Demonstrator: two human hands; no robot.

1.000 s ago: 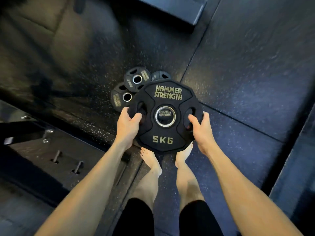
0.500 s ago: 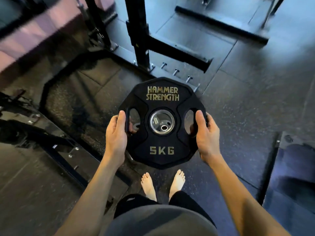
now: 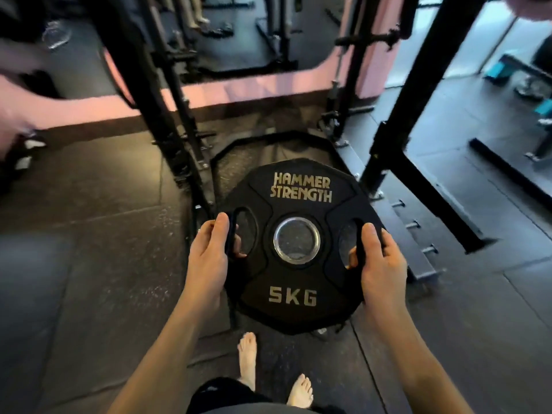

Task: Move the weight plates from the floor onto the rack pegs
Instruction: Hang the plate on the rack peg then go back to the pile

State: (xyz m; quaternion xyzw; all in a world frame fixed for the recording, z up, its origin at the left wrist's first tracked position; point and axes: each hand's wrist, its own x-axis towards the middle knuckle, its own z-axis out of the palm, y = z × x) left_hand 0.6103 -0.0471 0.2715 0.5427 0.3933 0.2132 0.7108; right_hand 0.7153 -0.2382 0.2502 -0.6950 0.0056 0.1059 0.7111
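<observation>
The 5 kg plate [image 3: 294,246] is gripped through its side slots by the left hand [image 3: 209,258] and right hand [image 3: 378,264], carried clear of the floor. No peg is reached yet; the rack upright [image 3: 397,115] is seen at one o'clock, so hanging remains to be done.

Weight plate [image 3: 300,246]: black, many-sided rim, gold "HAMMER STRENGTH" at top, "5KG" at bottom, steel-ringed ctr hole, oval grip slots L & R. Sits ctr frame, face toward camera, text upright, held off the floor by its two side grips. Rack [image 3: 397,121]: black steel uprights, upper half of frame; short pegs [image 3: 413,225] on its base rail, right of plate, bare.
</observation>
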